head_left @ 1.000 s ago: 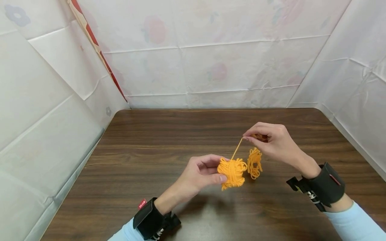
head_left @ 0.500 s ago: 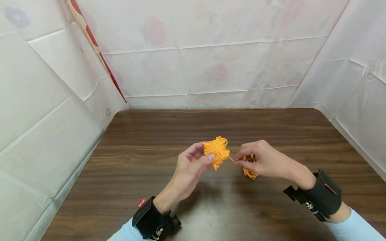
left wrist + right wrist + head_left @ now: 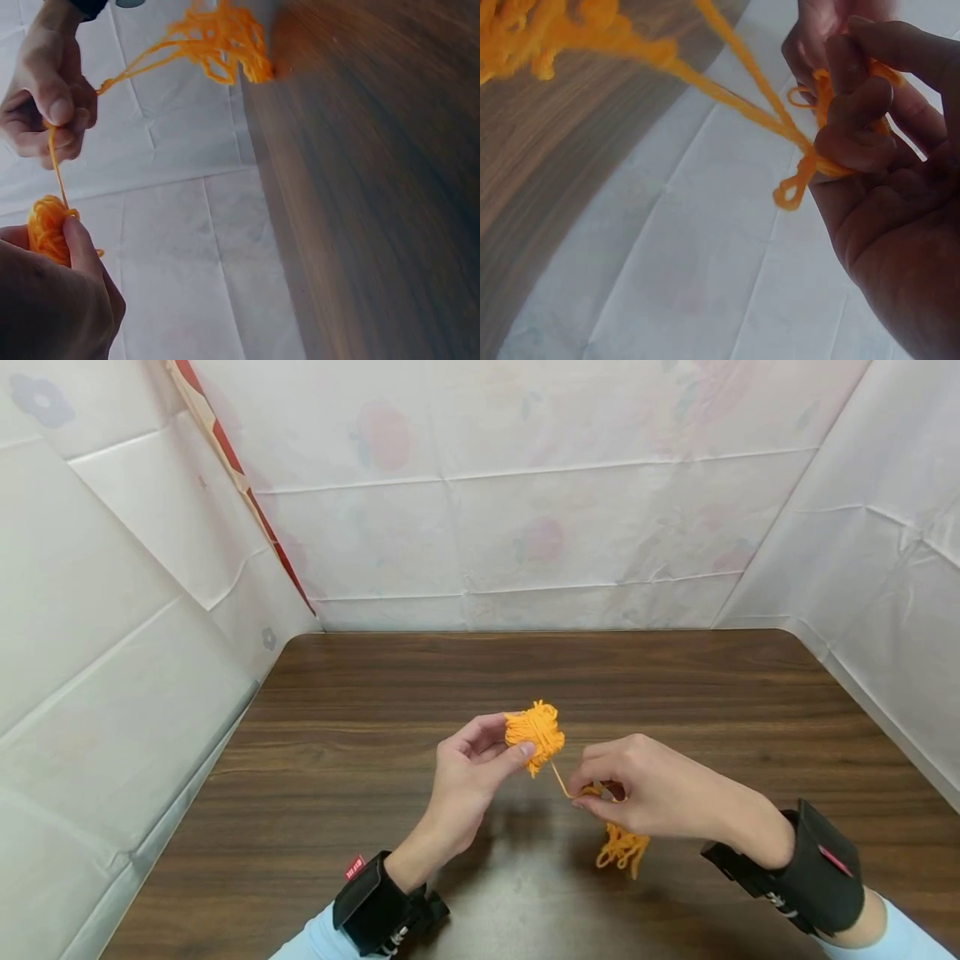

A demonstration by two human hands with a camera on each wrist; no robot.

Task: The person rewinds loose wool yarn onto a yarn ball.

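The left hand (image 3: 468, 777) pinches a small wound ball of orange yarn (image 3: 534, 732) between thumb and fingertips, above the dark wooden worktop (image 3: 375, 693). A strand (image 3: 558, 779) runs from the ball down to the right hand (image 3: 645, 793), whose fingers are curled tight around the yarn. Below those fingers a loose tangle of yarn (image 3: 621, 847) hangs, just over the worktop.

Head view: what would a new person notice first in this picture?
The bright orange yarn ball, which the left hand grips above the middle of the dark wooden table. A strand runs from it down to the right hand, which pinches it, and a loose tangle hangs below that hand.
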